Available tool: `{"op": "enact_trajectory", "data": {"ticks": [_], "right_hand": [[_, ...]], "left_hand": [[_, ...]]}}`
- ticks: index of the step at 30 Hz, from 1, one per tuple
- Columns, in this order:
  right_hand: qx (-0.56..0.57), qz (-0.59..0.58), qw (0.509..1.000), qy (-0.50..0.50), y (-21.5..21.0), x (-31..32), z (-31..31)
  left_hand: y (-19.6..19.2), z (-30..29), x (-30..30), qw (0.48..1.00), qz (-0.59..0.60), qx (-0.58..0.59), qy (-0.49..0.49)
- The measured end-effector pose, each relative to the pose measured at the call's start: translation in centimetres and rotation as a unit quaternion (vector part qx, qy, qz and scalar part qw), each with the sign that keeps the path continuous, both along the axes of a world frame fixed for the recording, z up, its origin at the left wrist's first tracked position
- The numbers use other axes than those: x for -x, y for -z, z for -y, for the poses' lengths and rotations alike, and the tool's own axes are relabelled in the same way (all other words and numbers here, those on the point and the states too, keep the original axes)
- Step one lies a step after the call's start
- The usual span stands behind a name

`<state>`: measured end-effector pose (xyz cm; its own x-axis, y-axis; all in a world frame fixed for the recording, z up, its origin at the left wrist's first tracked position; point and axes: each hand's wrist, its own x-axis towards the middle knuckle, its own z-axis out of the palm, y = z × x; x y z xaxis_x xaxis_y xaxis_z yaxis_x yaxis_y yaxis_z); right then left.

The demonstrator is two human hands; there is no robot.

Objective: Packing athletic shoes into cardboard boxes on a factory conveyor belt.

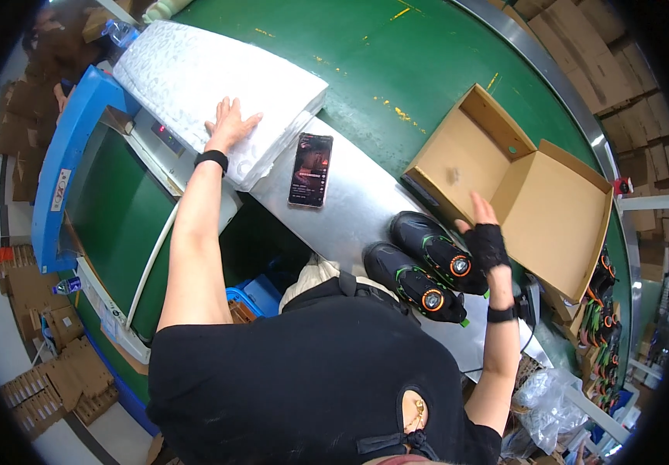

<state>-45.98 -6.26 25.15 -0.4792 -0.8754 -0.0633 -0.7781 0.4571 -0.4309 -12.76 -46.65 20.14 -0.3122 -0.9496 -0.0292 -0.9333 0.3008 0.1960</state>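
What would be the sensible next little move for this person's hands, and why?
Probably the left hand peels a sheet off the white paper stack it rests on, since the cardboard box lies open and unlined, with the black shoes waiting beside it by the right hand.

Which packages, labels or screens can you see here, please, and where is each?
Box: open brown cardboard, on the green belt right, at the right hand.
Phone: lit dark screen, flat on the metal plate, centre.
Paper stack: white, under the left hand.
Flat cartons: brown, on the floor, lower left.
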Motion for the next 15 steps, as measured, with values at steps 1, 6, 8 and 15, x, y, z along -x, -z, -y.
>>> {"op": "enact_trajectory", "data": {"ticks": [1, 6, 8, 15], "right_hand": [[-0.061, 0.028, 0.998, 0.001, 1.5, 0.0, 1.0], [-0.213, -0.019, 0.977, -0.024, 3.8, 0.7, 3.8], [-0.193, -0.004, 0.981, -0.025, 3.8, 0.6, 3.0], [-0.184, -0.018, 0.981, -0.061, 3.3, -0.5, 4.3]], "left_hand": [[-0.5, 0.4, -0.2, 0.999, 0.018, -0.036, 0.018], [-1.1, 1.5, -1.3, 0.996, 0.018, -0.074, 0.047], [0.2, 2.0, -1.3, 0.998, -0.021, -0.025, 0.061], [-0.6, 6.1, -5.1, 0.967, -0.133, 0.203, 0.076]]}}
